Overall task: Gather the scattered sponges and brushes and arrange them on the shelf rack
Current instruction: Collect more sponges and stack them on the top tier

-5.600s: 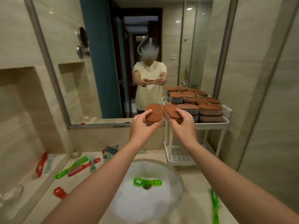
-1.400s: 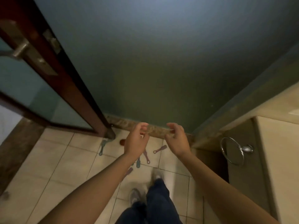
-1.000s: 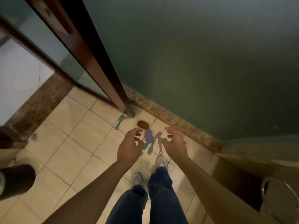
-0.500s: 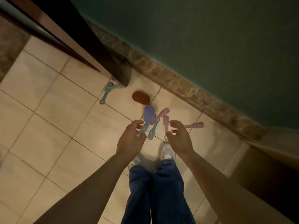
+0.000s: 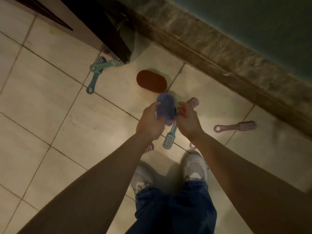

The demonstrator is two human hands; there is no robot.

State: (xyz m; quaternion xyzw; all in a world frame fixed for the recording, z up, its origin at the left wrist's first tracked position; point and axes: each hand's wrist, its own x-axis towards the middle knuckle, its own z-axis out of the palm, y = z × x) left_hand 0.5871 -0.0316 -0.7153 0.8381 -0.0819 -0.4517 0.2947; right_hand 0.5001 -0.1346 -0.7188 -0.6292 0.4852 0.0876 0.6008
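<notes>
I look down at a tiled floor. My left hand grips the left edge of a purple oval sponge. My right hand hovers just right of it with loosely curled fingers, holding nothing. A brown oval sponge lies just beyond. Under my hands lie a light blue brush and a pink brush, partly hidden. Another pink brush lies to the right. A teal brush and a blue brush cross at the left. The shelf rack is out of view.
A dark wooden door stands open at the upper left, its corner beside the teal brush. A brown stone skirting runs along the green wall at the top right. My two feet in white shoes stand just below the brushes.
I have turned from the rack at the sink and bent down to the floor. My hands have dropped to the brush pile, and the left one has closed on the purple sponge.
</notes>
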